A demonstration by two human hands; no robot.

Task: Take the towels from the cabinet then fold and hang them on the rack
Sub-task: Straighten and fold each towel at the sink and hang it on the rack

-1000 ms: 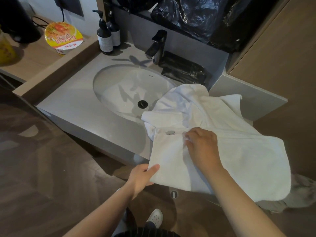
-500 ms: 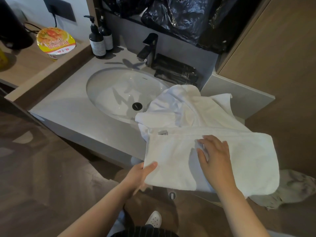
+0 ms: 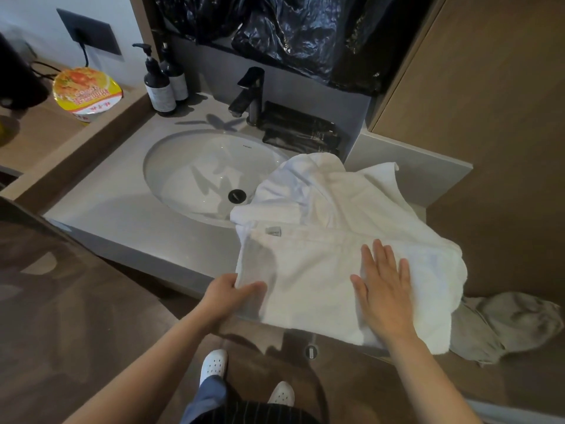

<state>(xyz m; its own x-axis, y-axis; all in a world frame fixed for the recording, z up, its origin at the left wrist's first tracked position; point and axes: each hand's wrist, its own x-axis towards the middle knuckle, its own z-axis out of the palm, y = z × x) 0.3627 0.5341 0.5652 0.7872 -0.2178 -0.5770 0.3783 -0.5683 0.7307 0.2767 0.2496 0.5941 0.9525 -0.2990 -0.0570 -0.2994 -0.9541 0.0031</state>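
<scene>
- On the near right corner of the counter [image 3: 122, 218], beside the sink [image 3: 189, 169], the white towel [image 3: 305, 289] lay part-folded with its front edge overhanging, probably because the slab gave a flat folding surface.
- The left hand [image 3: 227, 298] pinched the towel's near left corner, thumb on top, apparently to keep that edge taut.
- The right hand [image 3: 382, 295] lay flat on it, fingers straight and spread, seemingly smoothing the fold.

Two pump bottles [image 3: 163, 84] stand near the black faucet [image 3: 250, 94] behind the sink [image 3: 195, 175].
</scene>
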